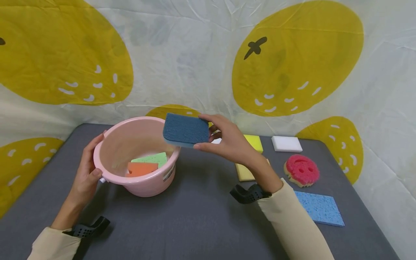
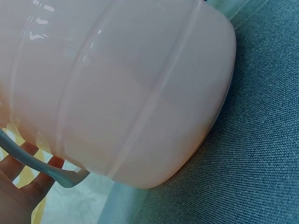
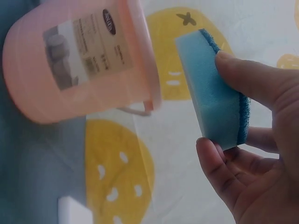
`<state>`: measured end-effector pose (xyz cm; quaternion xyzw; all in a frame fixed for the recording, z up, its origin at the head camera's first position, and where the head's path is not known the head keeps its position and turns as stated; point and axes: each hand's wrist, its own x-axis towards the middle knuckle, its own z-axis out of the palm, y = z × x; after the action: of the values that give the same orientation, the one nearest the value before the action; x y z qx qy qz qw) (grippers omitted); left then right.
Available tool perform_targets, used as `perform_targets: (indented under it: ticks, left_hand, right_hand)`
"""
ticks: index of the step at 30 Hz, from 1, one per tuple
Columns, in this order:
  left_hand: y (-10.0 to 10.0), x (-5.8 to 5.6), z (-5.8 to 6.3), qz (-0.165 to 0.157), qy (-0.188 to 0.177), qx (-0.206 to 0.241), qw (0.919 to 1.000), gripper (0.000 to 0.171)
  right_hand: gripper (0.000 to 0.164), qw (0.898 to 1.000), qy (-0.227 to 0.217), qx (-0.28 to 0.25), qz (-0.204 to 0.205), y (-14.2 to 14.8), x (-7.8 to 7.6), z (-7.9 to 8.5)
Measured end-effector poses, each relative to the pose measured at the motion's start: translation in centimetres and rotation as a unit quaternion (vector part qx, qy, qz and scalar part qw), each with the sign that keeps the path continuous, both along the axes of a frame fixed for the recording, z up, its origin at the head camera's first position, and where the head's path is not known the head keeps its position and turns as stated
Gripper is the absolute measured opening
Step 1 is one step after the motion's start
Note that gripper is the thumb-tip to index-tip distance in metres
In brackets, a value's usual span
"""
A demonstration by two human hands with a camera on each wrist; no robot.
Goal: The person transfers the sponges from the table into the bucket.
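My left hand (image 1: 86,173) grips the left rim of a pink bucket (image 1: 149,187), thumb outside near the handle's end. The bucket leans a little on the dark table. Inside it lie an orange sponge (image 1: 142,169) and a pale green sponge (image 1: 152,159). Between the thumb and fingers of my right hand (image 1: 230,141) is a blue scouring sponge (image 1: 186,129), raised beside the bucket's right rim. The right wrist view shows its light blue foam (image 3: 210,93) and darker scouring layer. In the left wrist view the bucket's grey handle (image 2: 46,170) passes in front of my fingers.
Right of the bucket, on the dark table (image 1: 195,224), lie a white sponge (image 1: 287,144), a red smiling-face sponge (image 1: 302,170), a flat blue sponge (image 1: 320,207), a yellow sponge (image 1: 255,142) and a pale yellow one (image 1: 244,173). A fruit-printed cloth (image 1: 182,54) hangs behind.
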<state>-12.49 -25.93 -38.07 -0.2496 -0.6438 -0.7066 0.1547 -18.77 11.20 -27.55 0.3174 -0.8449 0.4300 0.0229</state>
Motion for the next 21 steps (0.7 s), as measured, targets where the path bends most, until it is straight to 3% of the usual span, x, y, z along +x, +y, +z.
perform_targets:
  ticks: [21]
  left_hand:
    - [0.0,0.0,0.1,0.005,-0.003,-0.011,0.9999,0.074]
  right_hand:
    - [0.079,0.997,-0.006,0.026,0.073,-6.2,-1.1,0.4]
